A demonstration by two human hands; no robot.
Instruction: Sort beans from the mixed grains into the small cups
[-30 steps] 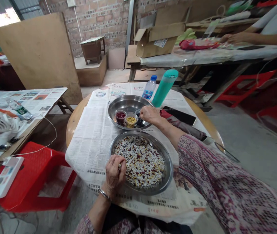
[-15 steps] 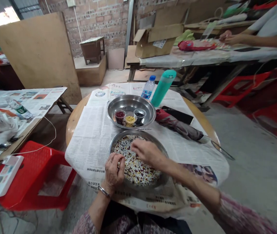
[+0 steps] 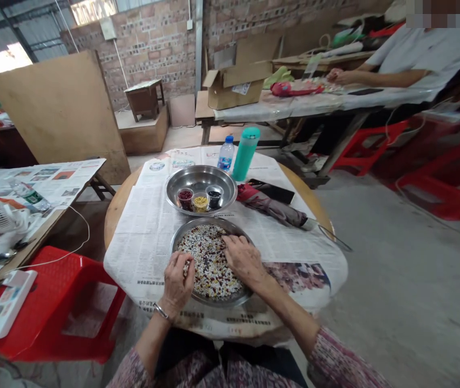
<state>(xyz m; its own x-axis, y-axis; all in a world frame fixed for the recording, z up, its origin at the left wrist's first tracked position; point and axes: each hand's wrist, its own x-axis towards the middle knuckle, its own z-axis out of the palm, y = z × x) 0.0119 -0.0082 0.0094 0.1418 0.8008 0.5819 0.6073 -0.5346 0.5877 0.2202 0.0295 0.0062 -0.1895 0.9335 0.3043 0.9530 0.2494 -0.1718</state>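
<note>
A shallow steel basin (image 3: 181,230) holds a mix of white grains with red, yellow and black beans (image 3: 209,269). My left hand (image 3: 179,277), a bracelet at its wrist, is at the basin's left rim, fingers curled in towards the thumb. Whatever sits between those fingertips is too small to make out. Over the right side of the mix, my right hand (image 3: 244,258) lies palm down, fingers apart and tips touching the grains. Behind stands a second steel basin (image 3: 201,175) with three clear cups: red beans (image 3: 185,198), yellow beans (image 3: 200,202) and black beans (image 3: 214,198).
On the newspaper-covered round table (image 3: 132,242) are a water bottle (image 3: 226,154), a teal bottle (image 3: 246,154), a folded umbrella (image 3: 274,206) and a dark phone (image 3: 272,191). A red stool (image 3: 60,302) with a power strip (image 3: 5,307) stands left. Another person (image 3: 407,59) sits at the back table.
My right hand has moved from above the basin's middle to its right side, its fingers spreading down onto the grains. My left hand stays at the left rim. The camera view has shifted.
</note>
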